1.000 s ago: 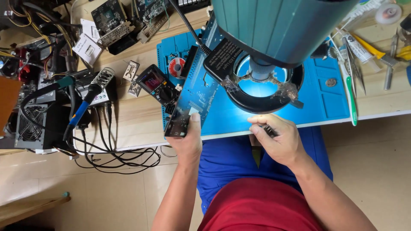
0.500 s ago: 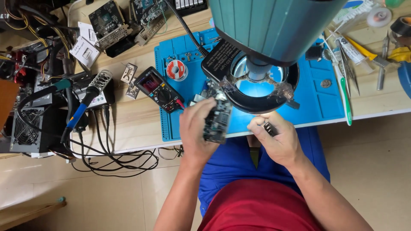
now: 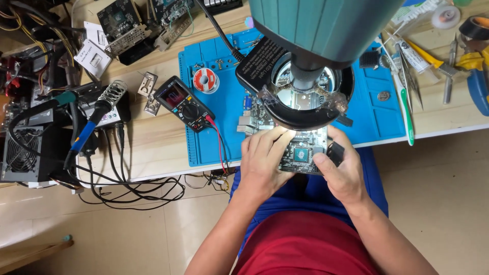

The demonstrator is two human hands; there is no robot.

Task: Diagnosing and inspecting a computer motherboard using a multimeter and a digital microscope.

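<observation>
A green circuit board (image 3: 304, 151) with a square chip lies flat at the front edge of the blue work mat (image 3: 224, 109), partly under the ring light (image 3: 300, 97) of a teal microscope (image 3: 326, 25). My left hand (image 3: 262, 163) grips the board's left side, fingers on top. On the board's right edge rests my right hand (image 3: 340, 170), which also holds a small black object; what that object is I cannot make out.
A black multimeter (image 3: 183, 103) with red and black leads lies at the mat's left edge, near a solder spool (image 3: 205, 80). A soldering iron in its stand (image 3: 94, 119) and tangled cables (image 3: 127, 188) sit left. Tweezers, tubes and tape (image 3: 433, 46) lie right.
The board was held up on edge in my left hand, left of the microscope. It has turned flat and moved right under the ring light. My right hand has come onto its right edge.
</observation>
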